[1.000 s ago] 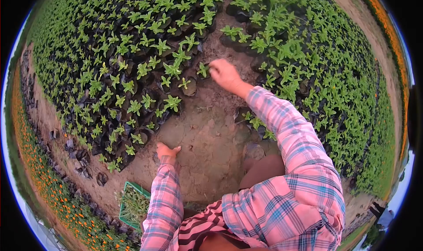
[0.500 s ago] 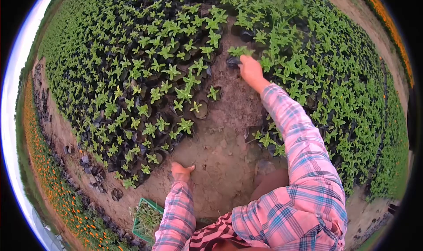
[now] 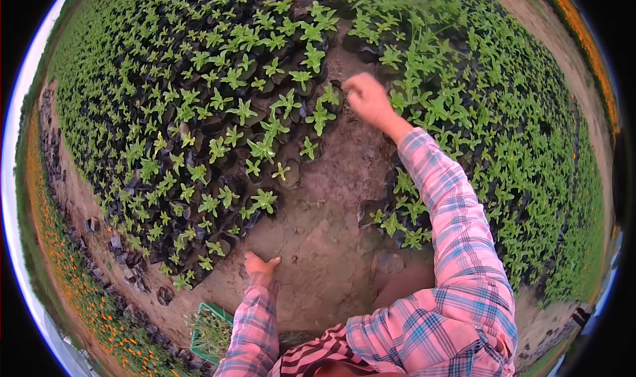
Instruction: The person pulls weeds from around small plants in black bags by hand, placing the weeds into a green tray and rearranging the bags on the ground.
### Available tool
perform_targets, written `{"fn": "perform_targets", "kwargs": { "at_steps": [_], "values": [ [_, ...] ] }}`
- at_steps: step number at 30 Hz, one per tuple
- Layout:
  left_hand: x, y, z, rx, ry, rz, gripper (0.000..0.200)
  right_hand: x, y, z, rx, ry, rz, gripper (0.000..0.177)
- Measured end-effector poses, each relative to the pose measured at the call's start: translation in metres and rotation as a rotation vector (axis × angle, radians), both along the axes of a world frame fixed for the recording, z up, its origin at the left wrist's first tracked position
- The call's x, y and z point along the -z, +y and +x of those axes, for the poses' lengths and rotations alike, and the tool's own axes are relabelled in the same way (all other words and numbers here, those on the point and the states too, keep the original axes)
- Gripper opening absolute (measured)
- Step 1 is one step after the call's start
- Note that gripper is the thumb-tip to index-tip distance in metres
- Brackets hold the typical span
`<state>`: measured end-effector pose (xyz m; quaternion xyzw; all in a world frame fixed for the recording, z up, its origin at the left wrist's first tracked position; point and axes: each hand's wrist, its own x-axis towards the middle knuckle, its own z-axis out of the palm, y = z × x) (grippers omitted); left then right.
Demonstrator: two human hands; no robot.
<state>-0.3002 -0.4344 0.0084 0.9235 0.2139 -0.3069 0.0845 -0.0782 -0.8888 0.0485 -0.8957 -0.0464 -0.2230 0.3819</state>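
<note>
My right hand (image 3: 371,101) reaches forward over the bare soil gap, fingers bent and slightly apart, with nothing visible in them. Just left of its fingertips, a green seedling (image 3: 329,96) in a dark bag stands at the edge of the left block of seedlings (image 3: 242,110). Closer to my body, my left hand (image 3: 262,264) hangs low over the soil with the thumb stretched out to the right. It holds nothing that I can see. The nearest plants to it are the bagged seedlings (image 3: 215,248) at that block's front corner.
Another dense block of seedlings (image 3: 490,145) fills the right side. Between both blocks runs a strip of bare soil (image 3: 331,224). A green crate (image 3: 199,334) with plant material stands beside my left forearm. Orange flowers (image 3: 99,307) line the far left, with loose dark bags (image 3: 136,277) nearby.
My right hand has let go of a bagged seedling, which now stands against the left block. The view has shifted slightly, and my left hand appears lower and further left.
</note>
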Motion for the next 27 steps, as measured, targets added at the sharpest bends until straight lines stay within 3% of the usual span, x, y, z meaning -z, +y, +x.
{"fn": "perform_targets", "kwargs": {
  "at_steps": [3, 6, 7, 9, 11, 13, 17, 20, 23, 25, 27],
  "values": [
    [-0.003, -0.001, 0.0, -0.022, 0.005, -0.011, 0.094, -0.004, -0.025, 0.037, 0.34, 0.129, -0.117, 0.027],
    [-0.001, -0.001, 0.0, 0.016, -0.008, 0.018, 0.094, -0.005, -0.034, 0.079, 0.478, 0.206, -0.212, 0.034],
    [0.0, -0.001, 0.002, 0.015, -0.023, 0.019, 0.094, -0.002, -0.037, 0.09, 0.478, 0.191, -0.208, 0.034],
    [-0.001, -0.002, 0.003, -0.006, 0.036, 0.032, 0.095, 0.015, -0.045, 0.106, 0.483, 0.425, -0.265, 0.034],
    [0.001, -0.001, 0.002, -0.008, 0.018, 0.027, 0.096, 0.028, -0.05, 0.113, 0.506, 0.374, -0.258, 0.029],
    [0.004, 0.002, -0.002, -0.011, 0.017, 0.022, 0.096, 0.036, -0.055, 0.11, 0.456, 0.271, -0.341, 0.017],
    [0.006, 0.001, 0.001, -0.059, 0.048, 0.034, 0.096, 0.023, -0.067, 0.096, 0.403, 0.176, -0.261, 0.011],
    [0.008, 0.004, -0.002, -0.056, 0.058, 0.032, 0.096, -0.007, -0.07, 0.08, 0.156, 0.054, -0.208, 0.006],
    [0.007, 0.005, 0.0, -0.042, 0.052, 0.03, 0.097, -0.027, -0.068, 0.066, -0.006, 0.158, -0.34, 0.01],
    [0.004, 0.0, 0.003, -0.028, 0.045, 0.03, 0.097, -0.006, -0.069, 0.062, -0.114, 0.184, -0.42, 0.014],
    [-0.002, -0.003, 0.008, -0.103, 0.123, 0.012, 0.098, 0.008, -0.068, 0.055, -0.19, 0.297, -0.347, 0.013]
  ]
}}
